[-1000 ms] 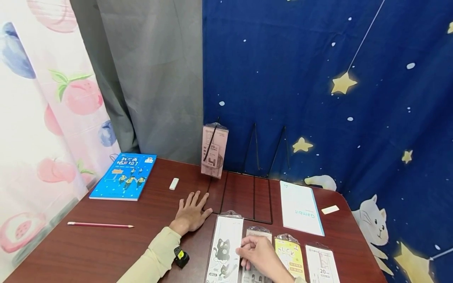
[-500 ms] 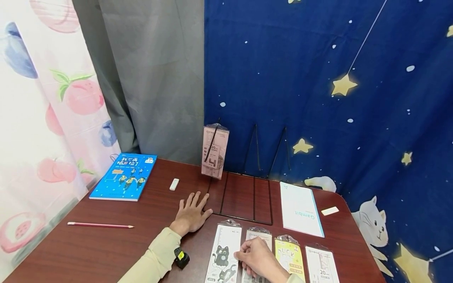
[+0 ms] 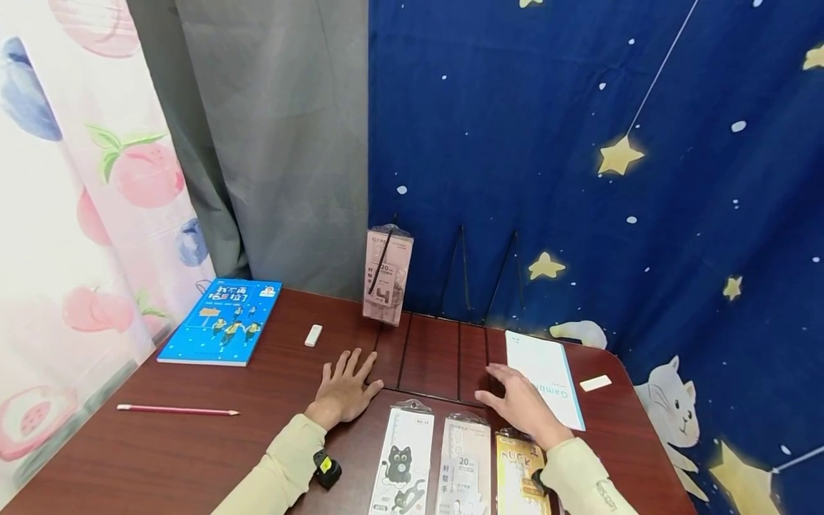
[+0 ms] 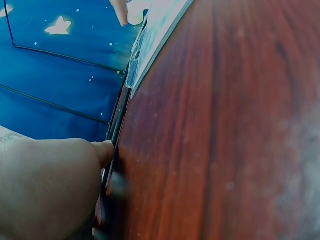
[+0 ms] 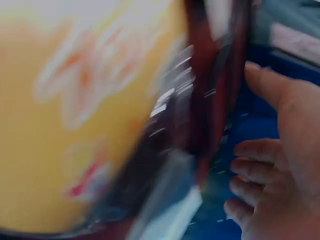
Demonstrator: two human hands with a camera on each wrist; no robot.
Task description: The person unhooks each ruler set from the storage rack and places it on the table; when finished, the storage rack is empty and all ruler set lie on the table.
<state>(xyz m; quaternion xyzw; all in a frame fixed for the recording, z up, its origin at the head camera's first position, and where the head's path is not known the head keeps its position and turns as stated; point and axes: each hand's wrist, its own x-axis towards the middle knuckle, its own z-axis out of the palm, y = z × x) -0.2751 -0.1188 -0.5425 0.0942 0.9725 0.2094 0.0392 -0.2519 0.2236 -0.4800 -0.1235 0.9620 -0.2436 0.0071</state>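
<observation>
My left hand (image 3: pixel 344 386) lies with fingers spread on the table at the left front corner of a black wire rack (image 3: pixel 428 395). In the left wrist view, that hand (image 4: pixel 50 185) touches the rack's edge. My right hand (image 3: pixel 518 404) hovers, fingers extended and holding nothing, over the rack's right front corner and the white Gambit notebook (image 3: pixel 537 357). In front of the rack lie a cat ruler pack (image 3: pixel 400 458), a pale pink 20 cm pack (image 3: pixel 463 465) and a yellow duck pack (image 3: pixel 518 476). My right sleeve hides a fourth pack.
A pink pack (image 3: pixel 386 275) hangs on the rack's left hook; two bare hooks (image 3: pixel 465 268) stand right of it. On the left are a blue book (image 3: pixel 222 322), a red pencil (image 3: pixel 177 410) and a white eraser (image 3: pixel 313 335). Another white eraser (image 3: pixel 595 383) lies far right.
The cat ruler pack came down flatter and nearer the front. My right hand let go of it and moved forward and right, fingers opening. The left hand stayed put.
</observation>
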